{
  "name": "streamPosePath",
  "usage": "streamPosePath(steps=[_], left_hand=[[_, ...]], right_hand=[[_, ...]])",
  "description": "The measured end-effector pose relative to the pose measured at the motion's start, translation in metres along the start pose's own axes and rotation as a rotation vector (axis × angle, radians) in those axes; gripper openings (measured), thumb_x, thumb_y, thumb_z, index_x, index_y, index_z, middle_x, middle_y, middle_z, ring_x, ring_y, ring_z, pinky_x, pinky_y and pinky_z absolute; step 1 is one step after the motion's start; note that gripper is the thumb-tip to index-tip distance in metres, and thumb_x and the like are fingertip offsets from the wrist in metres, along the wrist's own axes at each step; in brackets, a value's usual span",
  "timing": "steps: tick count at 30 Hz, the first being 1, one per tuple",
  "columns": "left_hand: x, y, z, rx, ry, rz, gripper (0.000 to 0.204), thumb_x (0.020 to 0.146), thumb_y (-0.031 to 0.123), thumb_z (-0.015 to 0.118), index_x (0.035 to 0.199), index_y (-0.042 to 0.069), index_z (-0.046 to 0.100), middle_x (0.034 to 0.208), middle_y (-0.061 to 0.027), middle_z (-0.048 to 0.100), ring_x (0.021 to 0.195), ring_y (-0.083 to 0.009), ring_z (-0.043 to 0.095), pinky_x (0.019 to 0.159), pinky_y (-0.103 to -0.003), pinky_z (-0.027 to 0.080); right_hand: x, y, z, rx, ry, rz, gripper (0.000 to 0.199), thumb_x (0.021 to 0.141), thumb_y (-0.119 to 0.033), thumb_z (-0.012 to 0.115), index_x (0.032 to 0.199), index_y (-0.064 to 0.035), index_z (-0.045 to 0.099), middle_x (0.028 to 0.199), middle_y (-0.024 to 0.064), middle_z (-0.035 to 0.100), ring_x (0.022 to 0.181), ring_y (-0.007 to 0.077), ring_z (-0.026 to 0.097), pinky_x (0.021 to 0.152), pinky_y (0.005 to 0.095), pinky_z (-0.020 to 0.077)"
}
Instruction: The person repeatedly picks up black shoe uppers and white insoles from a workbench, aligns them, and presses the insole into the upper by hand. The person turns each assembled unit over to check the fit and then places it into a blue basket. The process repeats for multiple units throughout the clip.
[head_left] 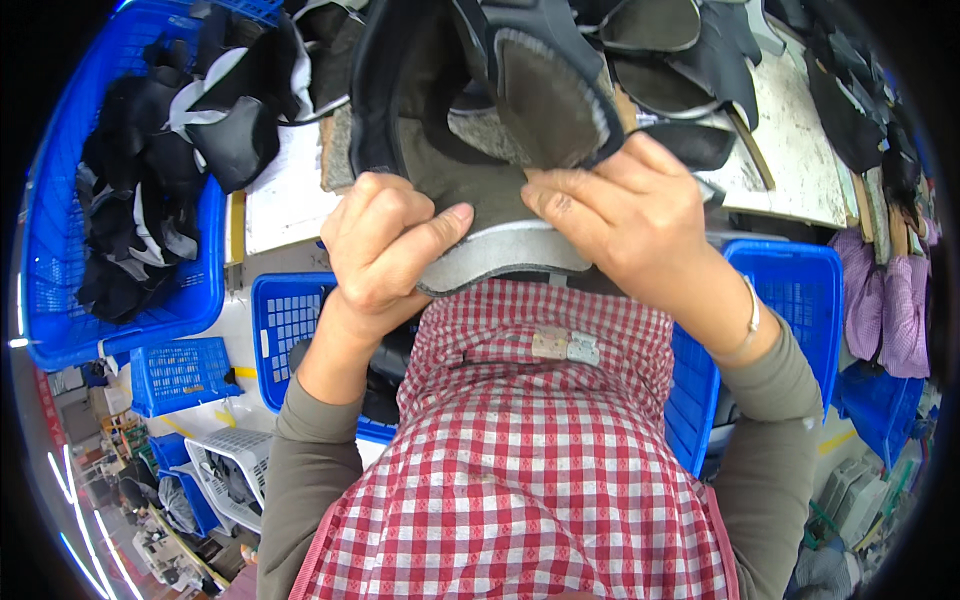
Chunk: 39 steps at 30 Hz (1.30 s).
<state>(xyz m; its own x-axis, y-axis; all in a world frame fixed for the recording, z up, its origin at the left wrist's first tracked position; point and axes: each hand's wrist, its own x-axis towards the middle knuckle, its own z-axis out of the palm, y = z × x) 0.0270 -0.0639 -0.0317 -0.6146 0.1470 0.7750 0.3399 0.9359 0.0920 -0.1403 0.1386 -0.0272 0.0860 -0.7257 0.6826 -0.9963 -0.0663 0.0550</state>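
Close in front of my chest, both hands grip a black shoe upper [452,188] with its grey-brown lining showing. A pale grey band [505,252] runs along its near edge. My left hand [380,240] is closed on the left side of that edge, its thumb lying on the lining. My right hand [635,215] pinches the upper further right, thumb and fingers pressed together. Beyond the hands, a dark padded flap [550,100] of the same material rises toward the top of the view. What lies under the fingers is hidden.
A pale worktable [800,180] carries more black uppers [655,25]. At far left, a blue crate [200,305] holds a heap of black and grey pieces [150,150]. Blue baskets stand below the table on the left [265,340] and right [810,270]. Another person's checked sleeve [905,310] shows at far right.
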Motion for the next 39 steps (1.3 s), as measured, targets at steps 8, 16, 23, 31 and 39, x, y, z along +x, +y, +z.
streamPosePath(steps=[8,16,23,31,39], left_hand=[[0.038,0.017,-0.032,-0.030,-0.203,-0.278,0.023,0.061,-0.004,0.073,0.081,0.007,0.069,0.081,-0.0058,0.055,0.076,-0.0261,0.060,0.056,-0.037,0.047],[0.123,0.030,-0.058,0.334,0.244,0.039,0.045,0.077,0.009,0.076,0.120,0.006,0.067,0.112,-0.0127,0.065,0.096,-0.0305,0.065,0.080,-0.043,0.053],[0.040,0.057,0.022,-0.394,-1.669,-0.013,0.037,0.091,0.016,0.068,0.125,0.002,0.065,0.127,-0.0177,0.068,0.115,-0.0372,0.067,0.098,-0.045,0.055],[0.060,-0.031,0.037,0.295,-0.159,0.504,0.036,0.089,0.018,0.071,0.125,0.019,0.071,0.137,0.0015,0.060,0.131,-0.0187,0.054,0.110,-0.038,0.046],[0.069,-0.028,0.043,0.030,-0.459,0.424,0.015,0.081,0.016,0.070,0.094,0.011,0.064,0.098,-0.0031,0.067,0.100,-0.0216,0.065,0.091,-0.035,0.054]], right_hand=[[0.026,-0.013,-0.031,0.202,-0.213,0.125,0.043,0.072,-0.009,0.076,0.114,-0.0007,0.074,0.095,0.0092,0.076,0.083,0.0235,0.068,0.077,0.0365,0.0499],[0.051,0.007,-0.026,0.111,0.246,0.442,0.016,0.082,-0.014,0.083,0.097,-0.0081,0.079,0.074,0.0102,0.068,0.067,0.0240,0.066,0.061,0.0362,0.0496],[0.017,0.036,0.046,1.518,0.668,1.369,0.017,0.096,-0.021,0.080,0.105,-0.0066,0.076,0.094,0.0041,0.077,0.082,0.0103,0.070,0.075,0.0247,0.0526],[-0.015,-0.009,0.031,1.393,0.435,0.882,0.034,0.104,-0.010,0.059,0.137,-0.0021,0.062,0.125,0.0087,0.068,0.113,0.0178,0.067,0.099,0.0301,0.0531],[-0.019,0.005,0.076,1.934,0.761,1.498,0.029,0.106,-0.020,0.060,0.128,-0.0014,0.065,0.118,0.0114,0.069,0.104,0.0230,0.068,0.089,0.0349,0.0564]])
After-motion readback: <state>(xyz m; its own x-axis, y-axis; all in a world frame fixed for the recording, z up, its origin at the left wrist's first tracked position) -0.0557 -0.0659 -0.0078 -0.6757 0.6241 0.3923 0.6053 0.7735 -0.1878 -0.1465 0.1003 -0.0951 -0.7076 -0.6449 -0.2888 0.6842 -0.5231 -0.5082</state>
